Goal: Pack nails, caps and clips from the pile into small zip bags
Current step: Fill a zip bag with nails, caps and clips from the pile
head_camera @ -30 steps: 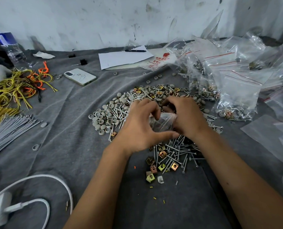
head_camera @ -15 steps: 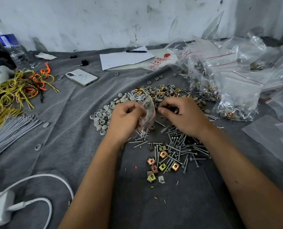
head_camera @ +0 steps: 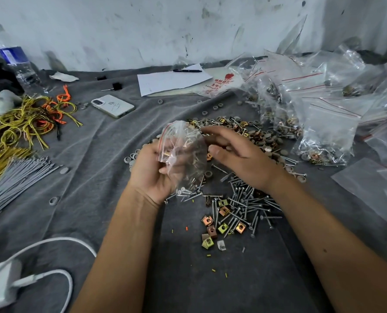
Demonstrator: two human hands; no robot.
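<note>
Here your left hand [head_camera: 156,172] holds a small clear zip bag [head_camera: 183,150] up over the pile, fingers curled round its lower half, its red-lined mouth tilted up and to the left; nails and a brass clip show through the plastic. Your right hand [head_camera: 240,154] hovers just beside the bag's right edge, fingers loosely extended and thumb out, with nothing in its grip that can be seen.

Under both hands lies the pile [head_camera: 244,199]: nails spread toward you, square clips [head_camera: 221,227] at the near edge, and grey round caps [head_camera: 267,141] mixed in at the far side. All of it sits on a wrinkled grey cloth [head_camera: 97,177] covering the surface, which runs back to a scuffed, stained white wall [head_camera: 142,30].

To the right, a heap of filled bags [head_camera: 323,123] with red zip lines stands near the pile. Behind it lie a sheet of paper [head_camera: 172,81] with a pen [head_camera: 186,70] at its far edge, and a white phone [head_camera: 112,106]. On the left are tangled yellow and orange wires [head_camera: 30,118], a bundle of grey ties [head_camera: 14,177], and a water bottle [head_camera: 21,66] by the wall. A white charger and cable [head_camera: 2,285] lie at the near left corner.
</note>
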